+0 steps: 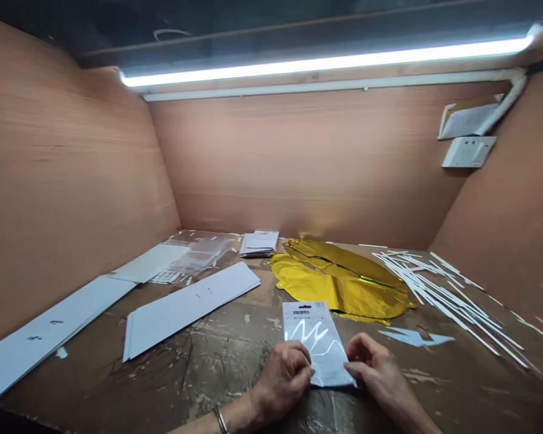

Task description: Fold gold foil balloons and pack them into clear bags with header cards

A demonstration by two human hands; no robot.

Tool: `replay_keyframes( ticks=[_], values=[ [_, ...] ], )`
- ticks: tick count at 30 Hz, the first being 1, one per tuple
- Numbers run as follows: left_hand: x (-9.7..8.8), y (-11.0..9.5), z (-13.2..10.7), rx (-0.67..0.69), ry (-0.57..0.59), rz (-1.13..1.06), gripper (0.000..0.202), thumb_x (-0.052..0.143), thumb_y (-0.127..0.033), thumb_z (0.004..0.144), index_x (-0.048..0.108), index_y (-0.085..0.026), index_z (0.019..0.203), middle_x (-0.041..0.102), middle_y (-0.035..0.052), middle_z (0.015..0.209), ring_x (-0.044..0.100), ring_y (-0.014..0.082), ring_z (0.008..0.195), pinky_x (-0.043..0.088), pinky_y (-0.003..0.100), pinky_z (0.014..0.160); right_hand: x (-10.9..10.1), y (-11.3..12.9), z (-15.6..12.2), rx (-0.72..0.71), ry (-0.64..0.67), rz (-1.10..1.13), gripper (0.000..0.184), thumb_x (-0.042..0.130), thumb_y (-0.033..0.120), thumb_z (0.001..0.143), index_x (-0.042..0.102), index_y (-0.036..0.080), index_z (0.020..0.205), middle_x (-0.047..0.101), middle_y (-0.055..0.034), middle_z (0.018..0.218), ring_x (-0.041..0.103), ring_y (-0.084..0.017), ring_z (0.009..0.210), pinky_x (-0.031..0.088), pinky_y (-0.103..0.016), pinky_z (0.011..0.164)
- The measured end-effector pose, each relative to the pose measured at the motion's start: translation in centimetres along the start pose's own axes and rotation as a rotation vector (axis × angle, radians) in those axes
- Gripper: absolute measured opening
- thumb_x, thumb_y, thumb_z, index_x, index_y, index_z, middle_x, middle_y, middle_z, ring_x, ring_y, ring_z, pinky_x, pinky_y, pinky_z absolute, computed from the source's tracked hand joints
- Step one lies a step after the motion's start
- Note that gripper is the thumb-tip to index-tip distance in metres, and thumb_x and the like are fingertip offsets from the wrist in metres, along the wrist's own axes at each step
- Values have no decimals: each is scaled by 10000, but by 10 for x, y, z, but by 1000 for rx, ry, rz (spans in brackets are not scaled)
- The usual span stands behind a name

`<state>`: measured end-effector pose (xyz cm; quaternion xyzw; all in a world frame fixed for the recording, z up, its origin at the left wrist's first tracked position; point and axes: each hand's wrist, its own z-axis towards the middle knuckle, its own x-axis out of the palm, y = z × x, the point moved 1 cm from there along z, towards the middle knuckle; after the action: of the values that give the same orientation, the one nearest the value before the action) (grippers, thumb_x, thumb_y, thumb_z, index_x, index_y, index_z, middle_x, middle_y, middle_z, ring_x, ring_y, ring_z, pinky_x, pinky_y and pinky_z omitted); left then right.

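Two hands [283,380] [380,374], one printed plastic packet [317,343], one gold foil heap [339,283], three white card stacks [190,310].

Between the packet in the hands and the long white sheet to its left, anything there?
Bare stretch: only scuffed tabletop lies between the packet and the long white sheet, as the head view shows.

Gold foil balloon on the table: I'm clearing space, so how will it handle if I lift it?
The flat gold foil balloon will probably feel very light and floppy, since it lies deflated and creased. Its glossy skin looks slippery, so it may slide easily across the scuffed wooden tabletop.
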<state>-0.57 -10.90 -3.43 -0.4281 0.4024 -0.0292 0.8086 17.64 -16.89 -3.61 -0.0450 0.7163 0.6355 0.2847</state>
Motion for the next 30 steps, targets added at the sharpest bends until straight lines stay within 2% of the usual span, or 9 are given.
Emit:
replay_keyframes(
  ticks=[4, 7, 9, 11, 14, 16, 20, 26, 30],
  values=[
    [-2, 3, -6, -5, -110, -29, 148, 542, -38, 631, 600, -145, 548, 632, 63, 839, 570, 167, 796, 435, 272, 729, 7, -9, 6, 143, 63, 459, 408, 628, 197, 510, 495, 181, 895, 580, 15, 662, 561, -148, 553, 410, -242, 479],
    [-9, 3, -8, -41, -253, -40, 122, 578, -28, 559, 597, -147, 538, 486, 101, 1197, 409, 290, 1116, 323, 420, 920, 10, 0, 5, 121, -3, 618, 448, 689, 241, 476, 544, 164, 892, 599, -7, 670, 574, -156, 559, 453, -270, 522],
    [-15, 4, -6, -126, -358, -153, 124, 588, -23, 528, 573, -144, 510, 383, 87, 1297, 332, 319, 1180, 291, 436, 949, 11, 12, 6, 103, -29, 663, 467, 718, 246, 450, 575, 157, 886, 606, -16, 672, 573, -161, 557, 468, -282, 524],
    [-22, 9, 0, -247, -452, -365, 152, 582, -25, 522, 588, -149, 609, 370, 91, 1302, 446, 294, 1093, 395, 388, 867, 13, 25, 12, 72, -43, 670, 462, 733, 245, 438, 599, 151, 870, 608, -23, 670, 567, -161, 553, 467, -275, 499],
    [-39, 26, 18, -407, -547, -640, 480, 579, -39, 528, 529, -179, 985, 406, 123, 1260, 603, 200, 805, 492, 310, 664, 17, 43, 35, 5, -59, 638, 421, 731, 259, 452, 622, 148, 843, 608, -28, 670, 554, -155, 536, 447, -260, 452],
    [-56, 41, 37, -421, -586, -681, 540, 570, -31, 532, 473, -165, 1046, 508, 123, 1147, 609, 169, 754, 494, 284, 650, 24, 55, 60, -58, -29, 608, 390, 717, 260, 472, 632, 147, 836, 612, -35, 684, 551, -156, 542, 440, -261, 449],
    [-100, 78, 94, -361, -615, -429, 323, 562, -10, 542, 531, -126, 841, 622, 57, 874, 585, 167, 855, 468, 248, 731, 43, 81, 133, -211, -13, 517, 298, 667, 240, 523, 635, 132, 799, 612, -35, 669, 545, -150, 563, 420, -252, 458],
    [-152, 145, 189, -441, -653, -102, 263, 613, -23, 532, 582, -118, 775, 617, 42, 799, 585, 169, 776, 457, 245, 653, 85, 96, 256, -243, -60, 354, 250, 653, 293, 615, 607, 101, 769, 586, -9, 617, 538, -125, 552, 423, -239, 472],
    [-166, 183, 231, -461, -600, 100, 207, 641, -33, 543, 609, -122, 727, 620, 50, 810, 566, 187, 822, 429, 271, 715, 108, 93, 312, -230, -62, 149, 229, 511, 311, 805, 563, 115, 912, 593, -21, 843, 563, -110, 672, 474, -255, 569]
  ],
)
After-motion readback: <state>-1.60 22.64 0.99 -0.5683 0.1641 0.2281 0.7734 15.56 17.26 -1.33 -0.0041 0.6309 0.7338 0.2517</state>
